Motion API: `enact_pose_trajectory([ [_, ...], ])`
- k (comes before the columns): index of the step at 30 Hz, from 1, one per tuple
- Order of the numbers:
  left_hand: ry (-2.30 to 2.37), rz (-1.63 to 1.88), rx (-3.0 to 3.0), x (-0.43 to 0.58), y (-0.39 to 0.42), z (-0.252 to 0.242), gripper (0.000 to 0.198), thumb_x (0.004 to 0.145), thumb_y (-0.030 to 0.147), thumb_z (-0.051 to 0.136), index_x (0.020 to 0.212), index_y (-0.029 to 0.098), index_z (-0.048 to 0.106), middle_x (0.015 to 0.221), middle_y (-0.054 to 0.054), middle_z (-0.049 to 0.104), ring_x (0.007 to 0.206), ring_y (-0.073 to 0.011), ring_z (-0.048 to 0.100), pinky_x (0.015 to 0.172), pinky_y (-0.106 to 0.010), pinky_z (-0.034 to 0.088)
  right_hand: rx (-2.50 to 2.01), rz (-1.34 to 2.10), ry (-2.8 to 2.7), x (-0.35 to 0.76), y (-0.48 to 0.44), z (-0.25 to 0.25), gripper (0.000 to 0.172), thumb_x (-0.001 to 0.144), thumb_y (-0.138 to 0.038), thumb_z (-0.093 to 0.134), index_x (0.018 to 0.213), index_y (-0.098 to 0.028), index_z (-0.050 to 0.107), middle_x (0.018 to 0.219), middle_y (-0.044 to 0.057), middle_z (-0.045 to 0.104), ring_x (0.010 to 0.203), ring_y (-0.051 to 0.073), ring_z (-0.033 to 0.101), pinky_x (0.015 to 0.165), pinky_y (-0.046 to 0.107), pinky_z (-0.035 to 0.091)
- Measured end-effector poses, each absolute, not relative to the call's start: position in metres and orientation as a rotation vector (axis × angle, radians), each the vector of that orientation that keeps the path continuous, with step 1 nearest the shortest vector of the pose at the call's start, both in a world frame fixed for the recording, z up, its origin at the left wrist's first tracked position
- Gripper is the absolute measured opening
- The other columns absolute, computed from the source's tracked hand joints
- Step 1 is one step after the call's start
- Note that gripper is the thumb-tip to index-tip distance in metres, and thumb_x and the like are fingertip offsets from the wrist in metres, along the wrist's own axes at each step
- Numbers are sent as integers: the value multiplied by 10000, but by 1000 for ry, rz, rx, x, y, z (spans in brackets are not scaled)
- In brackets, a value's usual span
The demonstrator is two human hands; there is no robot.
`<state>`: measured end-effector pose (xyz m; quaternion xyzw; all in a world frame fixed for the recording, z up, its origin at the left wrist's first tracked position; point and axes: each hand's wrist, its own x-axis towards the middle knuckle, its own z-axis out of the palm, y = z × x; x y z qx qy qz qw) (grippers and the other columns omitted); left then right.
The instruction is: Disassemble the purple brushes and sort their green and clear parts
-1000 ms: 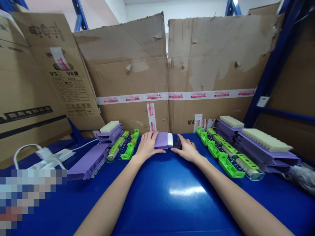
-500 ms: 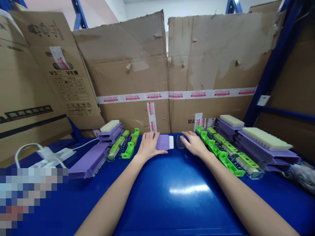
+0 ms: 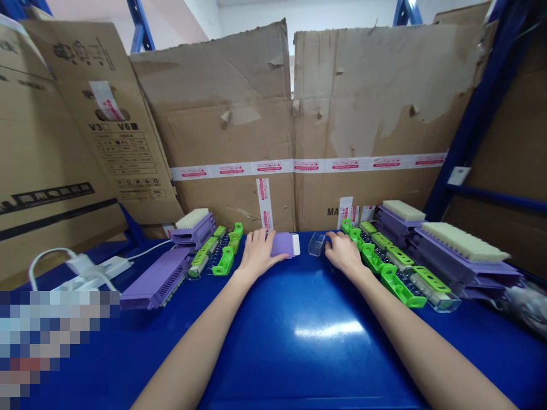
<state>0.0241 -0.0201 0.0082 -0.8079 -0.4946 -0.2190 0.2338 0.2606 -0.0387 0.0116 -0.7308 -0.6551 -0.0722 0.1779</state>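
Note:
My left hand (image 3: 258, 251) lies over a flat purple plastic case (image 3: 282, 245) with a white end (image 3: 296, 245). Its thumb runs along the near edge and the other fingers reach over the far side, so the hand grips it against the table. A small clear plastic cover (image 3: 317, 244) rests tilted on the blue table to the right of the case. Just right of that cover, my right hand (image 3: 342, 249) has its fingers curled down and drawn together at the tabletop. Whatever lies under its fingertips is hidden.
Green brackets (image 3: 223, 261) and purple housings (image 3: 156, 276) line the left. More green brackets (image 3: 391, 276) and purple housings with cream bristle blocks (image 3: 464, 239) flank my right arm. A white power strip (image 3: 96, 273) sits far left. Cardboard panels (image 3: 231, 136) wall off the back.
My right hand has shifted right, off the clear cover, and its fingers have curled. The cover now stands apart from it, turned. My left hand stays on the purple case.

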Motion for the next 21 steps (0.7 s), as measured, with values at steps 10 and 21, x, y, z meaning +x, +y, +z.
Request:
enact_pose_trajectory([
  [10, -1183, -623, -2266, 26, -20, 10, 469, 786, 456, 599, 1091, 112, 507, 1163, -169, 558, 1075, -282, 506, 918, -382, 356, -2315, -21, -1819, 265, -40, 9, 344, 802, -169, 388, 1095, -128, 563, 1035, 187, 611, 925, 301, 628, 713, 380, 478],
  [21, -1312, -646, -2219, 33, -22, 10, 677, 749, 657, 502, 1179, 133, 495, 1053, -144, 574, 1016, -295, 503, 944, -457, 302, -1904, 432, -1709, 272, -26, 3, 200, 672, -225, 563, 810, -161, 694, 827, 99, 675, 844, 234, 621, 673, 281, 451],
])
